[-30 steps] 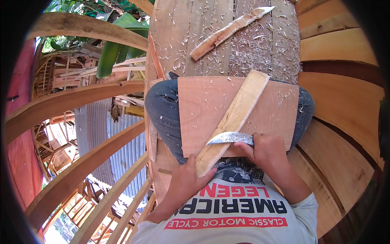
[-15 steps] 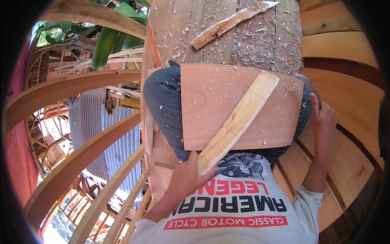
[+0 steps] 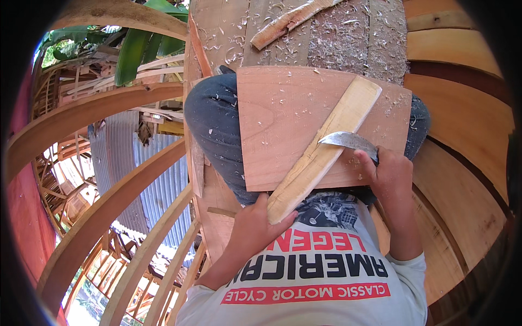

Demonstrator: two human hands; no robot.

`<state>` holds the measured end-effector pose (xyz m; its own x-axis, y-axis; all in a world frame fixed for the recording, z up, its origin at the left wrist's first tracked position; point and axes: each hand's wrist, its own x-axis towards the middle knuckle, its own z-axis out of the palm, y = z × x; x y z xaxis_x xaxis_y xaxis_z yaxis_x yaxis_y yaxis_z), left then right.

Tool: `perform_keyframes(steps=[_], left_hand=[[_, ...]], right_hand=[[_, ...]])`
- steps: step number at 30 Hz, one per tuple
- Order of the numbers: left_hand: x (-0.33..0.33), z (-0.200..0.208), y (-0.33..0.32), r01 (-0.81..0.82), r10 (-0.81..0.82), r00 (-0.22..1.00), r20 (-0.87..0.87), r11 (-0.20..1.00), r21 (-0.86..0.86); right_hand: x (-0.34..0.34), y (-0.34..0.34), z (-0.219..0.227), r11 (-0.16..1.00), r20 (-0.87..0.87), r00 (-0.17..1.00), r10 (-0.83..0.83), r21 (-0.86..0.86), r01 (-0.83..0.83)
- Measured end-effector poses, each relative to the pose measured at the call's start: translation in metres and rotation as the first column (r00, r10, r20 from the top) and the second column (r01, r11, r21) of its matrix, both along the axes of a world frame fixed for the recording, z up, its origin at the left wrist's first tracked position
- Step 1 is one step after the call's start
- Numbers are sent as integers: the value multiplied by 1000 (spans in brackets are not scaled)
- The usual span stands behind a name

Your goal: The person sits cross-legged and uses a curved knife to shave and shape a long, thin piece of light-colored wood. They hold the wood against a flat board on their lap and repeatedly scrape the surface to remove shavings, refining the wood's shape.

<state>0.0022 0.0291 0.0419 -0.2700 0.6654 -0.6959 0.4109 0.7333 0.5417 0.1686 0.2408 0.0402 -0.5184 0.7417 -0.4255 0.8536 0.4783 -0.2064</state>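
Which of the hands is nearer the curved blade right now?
Right. The right hand holds the curved blade by its right end; the left hand is farther off, down and to the left, gripping the near end of the wood strip.

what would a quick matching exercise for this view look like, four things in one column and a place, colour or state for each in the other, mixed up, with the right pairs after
Column one
1. left hand
2. right hand
3. wide flat board
4. large leaf

Column two
A. lies across the person's dark trousers
B. holds a curved knife
C. green, at the upper left of the picture
D. grips the near end of a pale wood strip

Right pairs: 1-D, 2-B, 3-A, 4-C
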Motion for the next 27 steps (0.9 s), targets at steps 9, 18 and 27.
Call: perform_keyframes(steps=[9, 18, 27], left_hand=[[-3, -5, -3, -41, 43, 998, 45, 998, -49], [-6, -10, -5, -19, 25, 996, 82, 997, -72], [-8, -15, -5, 3, 3, 997, 81, 997, -71]], right_hand=[[0, 55, -8, 961, 32, 986, -166, 230, 155], [14, 50, -11, 964, 59, 981, -183, 206, 168], [0, 22, -10, 985, 53, 997, 57, 160, -65]])
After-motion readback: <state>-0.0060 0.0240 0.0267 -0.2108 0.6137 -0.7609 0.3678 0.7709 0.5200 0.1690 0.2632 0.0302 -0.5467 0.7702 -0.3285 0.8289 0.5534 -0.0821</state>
